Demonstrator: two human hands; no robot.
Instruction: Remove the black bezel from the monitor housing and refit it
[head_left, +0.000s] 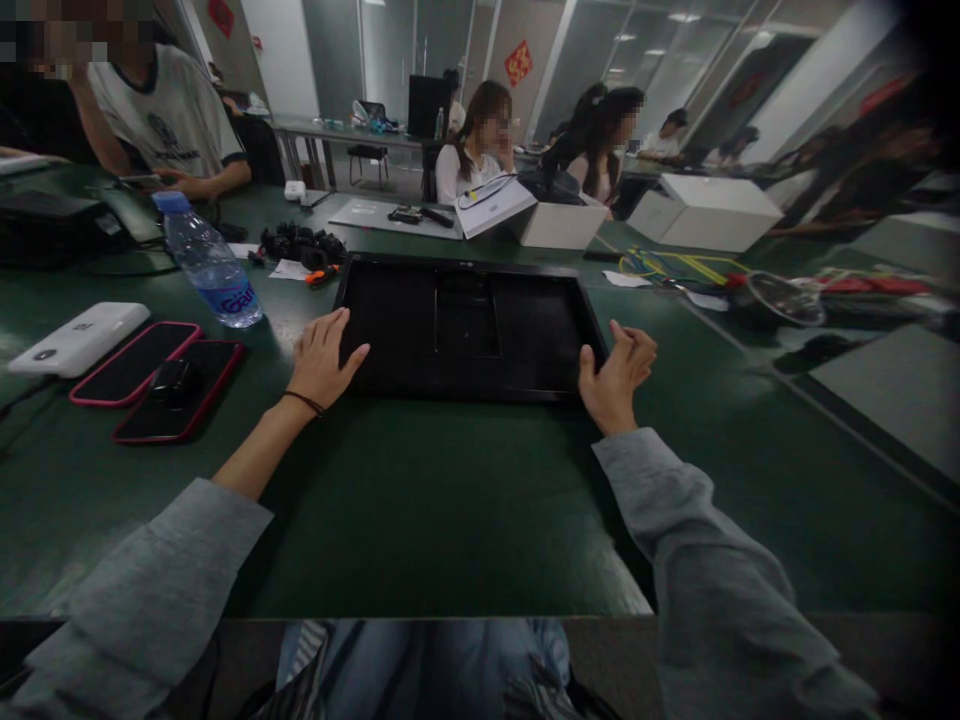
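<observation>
A black, shallow, rectangular tray-like casing (397, 378) lies on the green table (450, 500) in front of me, with a raised rim and a recessed panel in its middle. At its left edge is my left hand (322, 358), palm down, thumb apart from the fingers, a dark band on the wrist. Along the right edge, my right hand (616, 375) is open with thumb raised and fingers slightly bent. Both hands are at the casing's sides; whether they press on it I cannot tell. Neither hand is closed around anything.
On the left are a water bottle (214, 265), a white power bank (81, 338) and two phones with pink and red edges (180, 390). Black cables (300, 245) lie behind. White boxes (562, 225) and tangled yellow cables (675, 267) are at back right. Several people sit beyond.
</observation>
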